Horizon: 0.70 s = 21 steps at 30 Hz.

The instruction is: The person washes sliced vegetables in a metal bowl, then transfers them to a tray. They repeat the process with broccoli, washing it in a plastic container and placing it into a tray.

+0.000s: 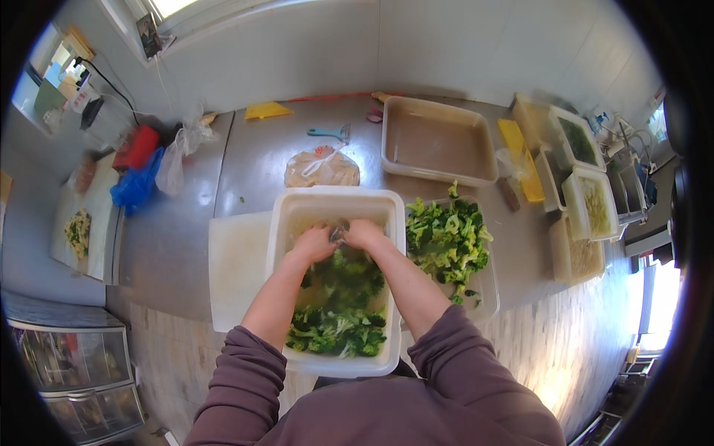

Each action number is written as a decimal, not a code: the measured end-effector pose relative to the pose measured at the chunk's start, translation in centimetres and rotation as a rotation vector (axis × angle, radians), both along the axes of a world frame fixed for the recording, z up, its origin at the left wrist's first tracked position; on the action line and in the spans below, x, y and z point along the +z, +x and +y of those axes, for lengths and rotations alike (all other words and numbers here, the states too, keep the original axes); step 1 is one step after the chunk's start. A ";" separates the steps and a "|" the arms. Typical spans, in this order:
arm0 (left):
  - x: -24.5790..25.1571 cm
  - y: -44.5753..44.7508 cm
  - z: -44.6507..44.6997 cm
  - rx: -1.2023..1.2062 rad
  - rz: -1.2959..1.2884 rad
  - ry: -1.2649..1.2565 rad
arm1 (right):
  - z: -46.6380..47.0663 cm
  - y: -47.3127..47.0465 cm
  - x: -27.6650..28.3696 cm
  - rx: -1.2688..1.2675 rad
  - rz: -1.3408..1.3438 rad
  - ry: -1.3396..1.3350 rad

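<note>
A white plastic tub stands in front of me, holding cloudy water and cut broccoli florets. The florets gather thickest at the side nearest my body. My left hand and my right hand reach into the far half of the tub, close together. Their fingers dip into the water, and the fingertips are hard to make out. Just to the right, more broccoli florets are heaped in a shallow clear plastic tray. Under the tub's left side lies a white cutting board.
Beyond the tub sit a tied plastic bag of food, a teal-handled peeler and a large translucent bin. A knife lies by a yellow strip. Food containers line the right; a blue bag is left.
</note>
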<state>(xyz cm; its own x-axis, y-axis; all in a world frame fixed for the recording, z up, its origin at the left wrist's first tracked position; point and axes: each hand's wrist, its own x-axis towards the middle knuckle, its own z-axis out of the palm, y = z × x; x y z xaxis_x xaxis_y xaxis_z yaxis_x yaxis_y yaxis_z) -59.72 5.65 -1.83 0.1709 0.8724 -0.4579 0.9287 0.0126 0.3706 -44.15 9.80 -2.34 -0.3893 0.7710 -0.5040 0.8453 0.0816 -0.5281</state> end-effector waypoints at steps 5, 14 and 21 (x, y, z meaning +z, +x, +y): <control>-0.5 0.0 -4.0 -0.117 0.106 0.001 | -4.3 -0.4 1.2 0.090 -0.258 0.099; 1.7 -0.3 -9.7 -0.166 0.057 -0.230 | -12.3 1.2 -2.8 0.040 -0.211 -0.053; 1.7 -0.3 -14.1 0.193 -0.058 -0.173 | -15.4 2.4 0.2 -0.372 0.041 -0.276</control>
<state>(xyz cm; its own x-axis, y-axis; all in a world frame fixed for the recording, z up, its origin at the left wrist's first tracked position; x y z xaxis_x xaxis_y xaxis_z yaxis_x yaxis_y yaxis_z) -60.02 -8.43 -0.15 0.0394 0.8010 -0.5973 0.8804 0.2549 0.3999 -41.76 -5.65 -2.16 -0.1354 0.7010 -0.7002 0.7686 -0.3716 -0.5207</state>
